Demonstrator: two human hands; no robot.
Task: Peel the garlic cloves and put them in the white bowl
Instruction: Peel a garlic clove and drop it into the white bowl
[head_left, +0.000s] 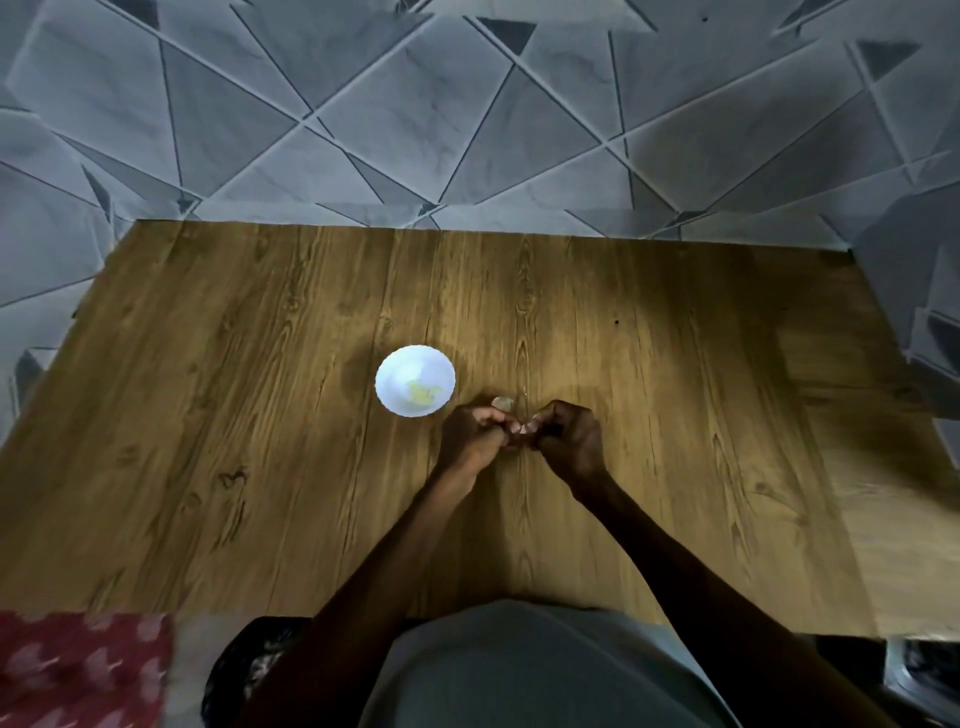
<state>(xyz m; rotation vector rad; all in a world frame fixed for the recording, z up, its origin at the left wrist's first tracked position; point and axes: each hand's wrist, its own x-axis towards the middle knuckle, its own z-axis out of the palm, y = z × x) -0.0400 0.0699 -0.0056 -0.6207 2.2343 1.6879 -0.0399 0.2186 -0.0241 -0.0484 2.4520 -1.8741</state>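
Observation:
A small white bowl (400, 366) with a scalloped rim stands on the wooden table and holds a few pale yellow peeled cloves (423, 393). Just right of it my left hand (474, 435) and my right hand (570, 437) meet over the table, fingers curled, pinching a garlic clove (524, 427) between their fingertips. The clove is mostly hidden by my fingers. A small pale piece (503, 401), a clove or a scrap of skin, lies on the table just beyond my left fingertips.
The wooden table (260, 415) reaches to a far edge against a grey wall of triangle-patterned tiles (467, 114). A red patterned cloth (78, 670) lies at the near left corner. A dark object (919, 670) sits at the near right.

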